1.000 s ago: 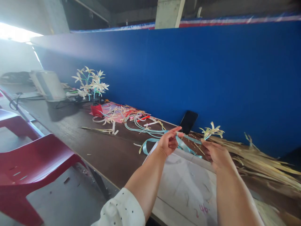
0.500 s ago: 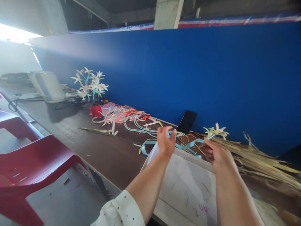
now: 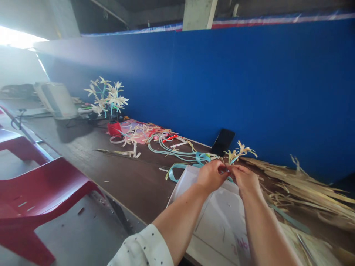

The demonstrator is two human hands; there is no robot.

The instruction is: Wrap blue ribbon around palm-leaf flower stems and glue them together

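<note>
My right hand [image 3: 246, 180] pinches the stem of a pale straw-like flower [image 3: 242, 149], whose petals stick up above the fingers. Fingertip to fingertip with it, my left hand [image 3: 212, 177] is closed at the base of the stem. What lies between its fingers is hidden. A light blue ribbon [image 3: 175, 173] lies in loops on the table to the left of my hands, and a bit of the same blue shows below the fingertips. Under both wrists is a white board or box lid [image 3: 215, 218] with pink writing.
A black phone [image 3: 223, 142] leans against the blue partition [image 3: 257, 81]. Dry straw strips [image 3: 313, 181] lie to the right. Farther left stand a red pot [image 3: 114, 129] with similar flowers, scraps on pink paper, and a pale appliance [image 3: 57, 100]. Red chairs [image 3: 52, 184] stand beside the table [image 3: 133, 184].
My hands have come together: the left moved right, away from the ribbon loops, and the right moved left with the flower. The left fingers have closed at the stem.
</note>
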